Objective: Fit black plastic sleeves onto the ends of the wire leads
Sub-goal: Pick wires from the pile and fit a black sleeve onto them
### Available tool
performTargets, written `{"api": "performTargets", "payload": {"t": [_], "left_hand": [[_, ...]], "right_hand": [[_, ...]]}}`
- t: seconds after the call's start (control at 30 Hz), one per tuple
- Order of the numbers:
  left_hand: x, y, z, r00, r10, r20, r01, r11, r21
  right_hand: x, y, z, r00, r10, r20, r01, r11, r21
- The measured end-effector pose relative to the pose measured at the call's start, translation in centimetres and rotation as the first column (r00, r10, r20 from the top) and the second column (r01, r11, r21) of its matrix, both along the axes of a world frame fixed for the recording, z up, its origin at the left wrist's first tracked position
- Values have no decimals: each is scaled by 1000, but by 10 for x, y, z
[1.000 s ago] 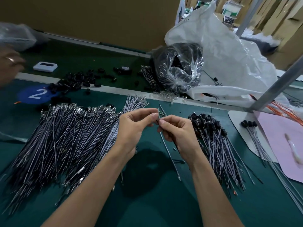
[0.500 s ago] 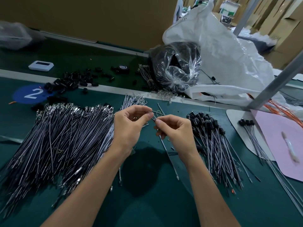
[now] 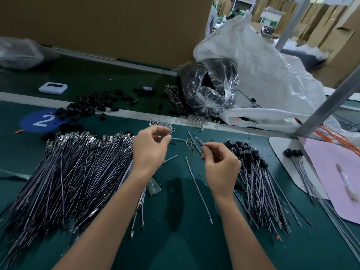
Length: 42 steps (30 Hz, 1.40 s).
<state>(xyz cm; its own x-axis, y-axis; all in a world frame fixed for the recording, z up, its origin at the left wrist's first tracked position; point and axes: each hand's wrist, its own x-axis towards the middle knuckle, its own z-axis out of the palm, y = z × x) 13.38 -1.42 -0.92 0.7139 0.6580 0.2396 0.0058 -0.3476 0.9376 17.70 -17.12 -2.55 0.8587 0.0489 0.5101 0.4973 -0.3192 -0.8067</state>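
Observation:
My left hand [image 3: 151,149] is raised over the green mat [image 3: 175,240], fingers curled, thumb and forefinger pinching the end of a thin pale wire [image 3: 182,140] that loops to the right. My right hand [image 3: 221,165] pinches a dark wire lead [image 3: 197,142] near its tip. Another lead [image 3: 198,190] lies on the mat between my forearms. A big pile of bare leads [image 3: 78,172] lies to the left. Leads with black sleeves [image 3: 251,164] are piled to the right. Loose black sleeves [image 3: 87,108] sit at the far left.
A clear bag of black parts [image 3: 210,88] and a white sack [image 3: 272,78] stand behind. A white device [image 3: 53,87], a blue "2" sticker [image 3: 41,120], small clear bulbs [image 3: 196,120], a slanted metal post [image 3: 327,102] and a pink sheet [image 3: 335,172] are around.
My hands were touching around one lead; now they have moved apart. The long lead that hung below them lies on the mat.

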Motion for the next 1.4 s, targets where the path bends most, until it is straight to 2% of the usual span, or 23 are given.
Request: {"api": "performTargets", "payload": {"t": [0.2,0.37,0.47,0.53,0.6,0.67,0.77,0.9,1.23,1.33,1.4], "left_hand": [[35,51,26,923,89,-374,23,958,285],[29,75,19,886,144,-441,60,907,416],[35,103,19,835,296,-464,44,805,592],[43,137,23,745,434,-507,41,729,683],[49,177,21,628,505,-592,33,743,668],[56,212,9,563,450,-693,42,822,568],[68,241,-12,582,280,-763,101,907,410],[76,256,-20,573,245,-782,102,926,364],[87,221,-19,579,329,-746,259,793,551],[94,210,-18,578,354,-735,345,711,613],[99,207,-17,610,380,-696,339,668,662]], "right_hand": [[4,-3,-4,998,-63,18,64,998,-15],[4,-2,-6,999,-37,20,38,998,-46],[1,0,-7,1000,-16,17,17,998,-68],[-1,0,-8,1000,1,24,1,997,-77],[-2,2,-7,999,16,28,-14,997,-79],[-2,3,-7,999,30,27,-27,997,-78],[-2,7,-7,998,53,27,-51,995,-90],[-2,8,-8,998,60,29,-57,994,-88],[-1,10,-6,997,75,17,-73,993,-95],[-2,12,-5,996,85,23,-82,990,-110],[-3,12,-6,996,90,22,-87,988,-125]]}}
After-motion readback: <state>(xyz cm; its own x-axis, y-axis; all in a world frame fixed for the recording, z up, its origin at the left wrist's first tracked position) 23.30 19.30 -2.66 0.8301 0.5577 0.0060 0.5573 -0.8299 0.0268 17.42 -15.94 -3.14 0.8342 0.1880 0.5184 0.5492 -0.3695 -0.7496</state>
